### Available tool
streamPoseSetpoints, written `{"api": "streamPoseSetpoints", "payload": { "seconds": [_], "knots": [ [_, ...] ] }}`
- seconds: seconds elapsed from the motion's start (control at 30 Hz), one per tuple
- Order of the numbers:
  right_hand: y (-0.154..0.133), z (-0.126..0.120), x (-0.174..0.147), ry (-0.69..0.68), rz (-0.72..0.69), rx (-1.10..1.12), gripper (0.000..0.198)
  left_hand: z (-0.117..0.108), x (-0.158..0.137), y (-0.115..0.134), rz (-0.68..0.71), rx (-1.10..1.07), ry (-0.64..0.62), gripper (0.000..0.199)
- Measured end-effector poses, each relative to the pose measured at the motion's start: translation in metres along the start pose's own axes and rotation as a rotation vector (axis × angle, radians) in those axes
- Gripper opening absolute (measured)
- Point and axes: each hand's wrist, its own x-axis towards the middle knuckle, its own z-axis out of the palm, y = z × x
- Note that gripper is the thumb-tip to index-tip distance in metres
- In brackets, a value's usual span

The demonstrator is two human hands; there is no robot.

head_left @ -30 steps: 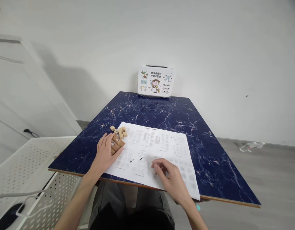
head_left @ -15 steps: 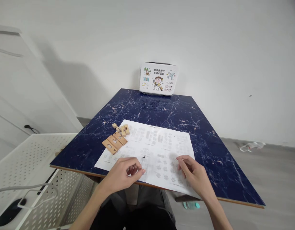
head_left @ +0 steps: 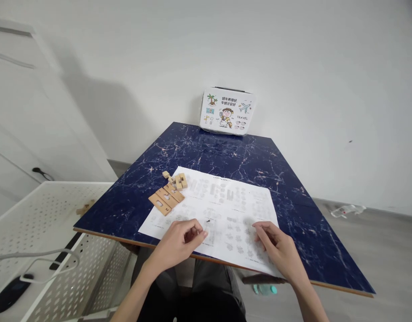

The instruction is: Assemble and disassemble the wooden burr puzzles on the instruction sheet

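Observation:
A printed paper sheet (head_left: 222, 210) with rows of faint grey diagrams lies on the blue table. On its lower left part rests my left hand (head_left: 182, 241), fingers loosely curled and thumb apart, with nothing seen in it. A tiny black piece (head_left: 208, 220) lies just beyond its fingertips. My right hand (head_left: 279, 248) is at the sheet's lower right, loosely curled and also without a visible object. Flat wooden plates with cut-out holes and numbers (head_left: 166, 199) lie at the sheet's left edge. Beside them are a notched wooden block (head_left: 181, 181) and a small wooden cube (head_left: 166, 174).
The dark blue marbled table (head_left: 212, 152) has a white cartoon case (head_left: 227, 112) upright at its far edge, against the wall. A white perforated shelf (head_left: 58, 205) with cables stands at left. Plastic bottles, one clear (head_left: 347, 211) and one green-capped (head_left: 266, 290), are on the floor.
The whole view has shifted slightly, so the table things appear a little further right. Both hands keep about the same pose over the sheet.

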Motion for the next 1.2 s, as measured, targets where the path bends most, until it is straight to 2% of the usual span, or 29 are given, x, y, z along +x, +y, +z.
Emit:
{"api": "streamPoseSetpoints", "payload": {
  "seconds": [0.43, 0.87, 1.2],
  "knots": [
    [0.0014, 0.0021, -0.003, 0.052, 0.004, 0.0, 0.042, 0.0025, 0.0001, 0.0028, -0.013, -0.008, 0.042, 0.034],
    [0.0014, -0.0002, -0.0001, 0.042, -0.04, 0.003, 0.044, 0.0035, 0.0038, 0.0011, -0.036, 0.027, 0.082, 0.035],
    [0.0051, -0.001, -0.0007, 0.028, -0.024, 0.01, 0.042, 0.0061, 0.0049, 0.0024, -0.053, 0.023, 0.108, 0.036]
  ]
}}
